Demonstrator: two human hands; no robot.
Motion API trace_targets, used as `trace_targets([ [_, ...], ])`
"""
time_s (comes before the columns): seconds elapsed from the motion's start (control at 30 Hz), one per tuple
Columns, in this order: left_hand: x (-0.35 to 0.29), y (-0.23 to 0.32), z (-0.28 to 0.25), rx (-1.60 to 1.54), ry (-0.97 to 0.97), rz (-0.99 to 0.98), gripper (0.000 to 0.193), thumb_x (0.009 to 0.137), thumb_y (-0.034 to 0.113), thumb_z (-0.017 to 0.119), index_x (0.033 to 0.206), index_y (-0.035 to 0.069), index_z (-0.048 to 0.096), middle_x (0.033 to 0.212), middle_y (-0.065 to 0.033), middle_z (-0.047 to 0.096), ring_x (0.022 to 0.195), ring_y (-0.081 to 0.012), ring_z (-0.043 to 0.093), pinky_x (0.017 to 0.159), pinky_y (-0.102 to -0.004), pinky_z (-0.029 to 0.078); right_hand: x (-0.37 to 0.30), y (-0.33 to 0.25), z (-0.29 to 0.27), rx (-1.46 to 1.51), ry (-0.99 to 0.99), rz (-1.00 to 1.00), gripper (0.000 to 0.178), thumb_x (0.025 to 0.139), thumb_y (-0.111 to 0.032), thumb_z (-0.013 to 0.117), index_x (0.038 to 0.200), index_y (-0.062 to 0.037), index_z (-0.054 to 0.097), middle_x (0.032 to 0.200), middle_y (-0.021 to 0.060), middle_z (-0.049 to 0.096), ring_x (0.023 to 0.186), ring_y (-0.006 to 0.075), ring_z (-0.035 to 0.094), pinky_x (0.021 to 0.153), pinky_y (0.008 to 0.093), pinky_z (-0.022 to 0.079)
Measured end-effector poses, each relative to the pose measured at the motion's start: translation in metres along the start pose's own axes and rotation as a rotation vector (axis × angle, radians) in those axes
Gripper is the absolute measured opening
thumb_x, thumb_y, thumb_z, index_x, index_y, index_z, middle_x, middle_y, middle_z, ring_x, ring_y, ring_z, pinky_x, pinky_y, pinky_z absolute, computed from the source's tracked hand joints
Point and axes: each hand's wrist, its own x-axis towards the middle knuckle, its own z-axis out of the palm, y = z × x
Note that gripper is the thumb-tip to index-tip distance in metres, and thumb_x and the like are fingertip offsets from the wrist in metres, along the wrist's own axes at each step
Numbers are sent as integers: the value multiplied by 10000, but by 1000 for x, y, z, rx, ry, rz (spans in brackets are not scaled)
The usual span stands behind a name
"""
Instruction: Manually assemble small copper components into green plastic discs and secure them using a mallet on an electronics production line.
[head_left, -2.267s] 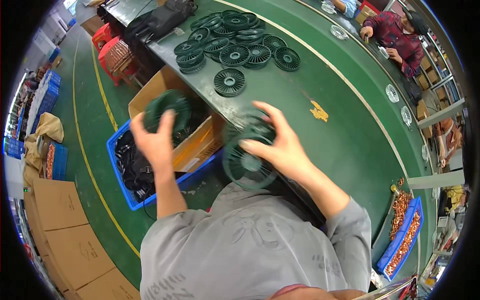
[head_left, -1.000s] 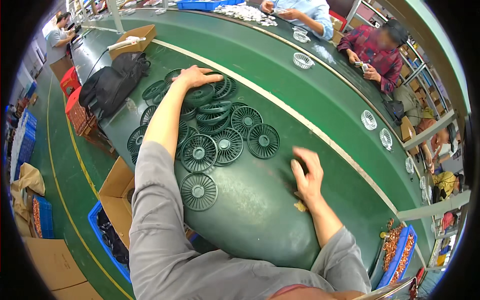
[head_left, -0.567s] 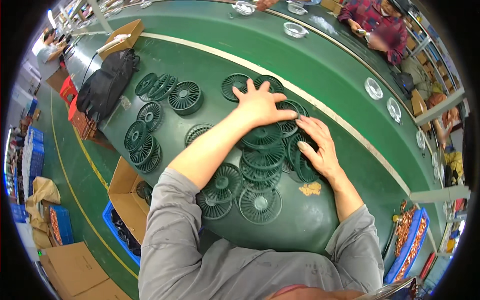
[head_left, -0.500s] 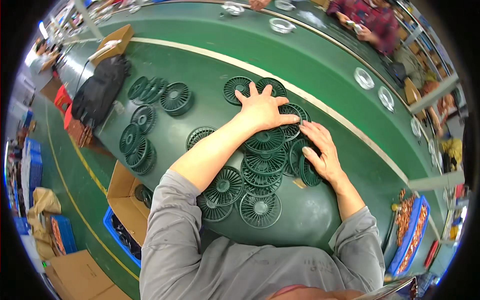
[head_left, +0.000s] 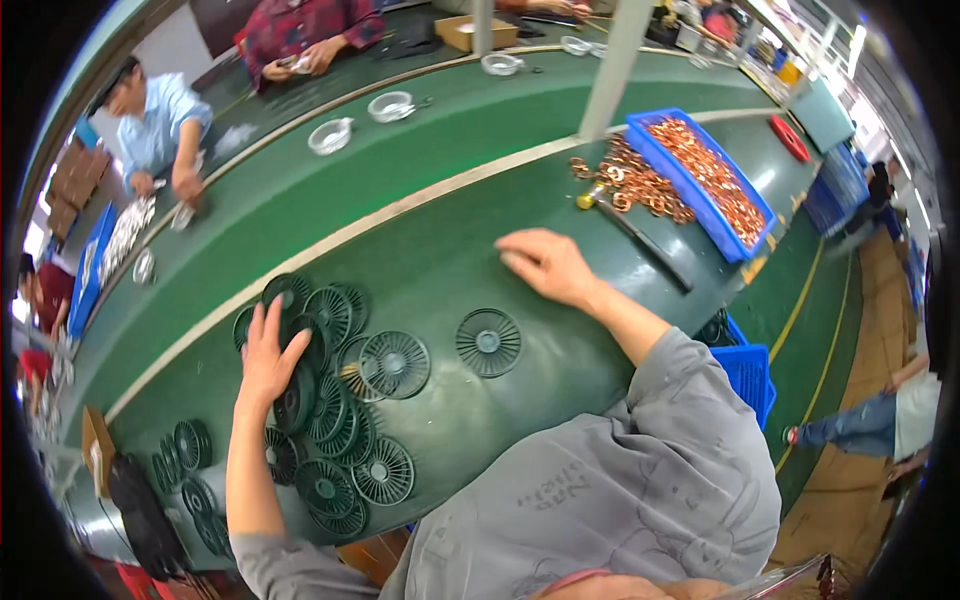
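Observation:
Dark green round slotted discs, like fan grilles, lie in overlapping stacks on the table at left. My left hand rests on that cluster, fingers spread, beside an upper grille. Just right of the cluster, one grille overlaps another, and a single grille lies apart in the middle of the table. My right hand is over the table beyond that single grille. Its fingers reach leftward, slightly bent, with the thumb apart and nothing visible in them.
A blue tray of copper-coloured rings stands at right, with loose rings spilled beside it. Near it lies a hammer-like tool. Clear round parts sit on the green belt beyond a pale rail. Co-workers sit across it.
The view has swung to the right, bringing the copper rings and tray closer to the middle. My right hand has left the grilles and moved right; my left hand stays over the cluster.

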Motion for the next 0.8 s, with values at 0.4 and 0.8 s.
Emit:
trace_targets([
  [0.4, -168, 142, 24, 275, 31, 91, 873, 727, 349, 747, 1451, 127, 313, 1531, -202, 186, 1406, -434, 147, 1097, -635, 67, -41, 142, -131, -565, -54, 599, 148, 802, -204, 616, 860, -79, 671, 821, 173, 661, 821, 356, 644, 740, 467, 502],
  [0.8, -153, 85, 83, 345, 555, -13, 665, 743, 311, 756, 1335, 146, 502, 1513, -164, 273, 1391, -402, 233, 1089, -598, 184, -87, 75, -137, -182, 338, 324, 148, 817, -137, 703, 940, -58, 685, 863, 79, 601, 669, 183, 601, 607, 299, 484],
])
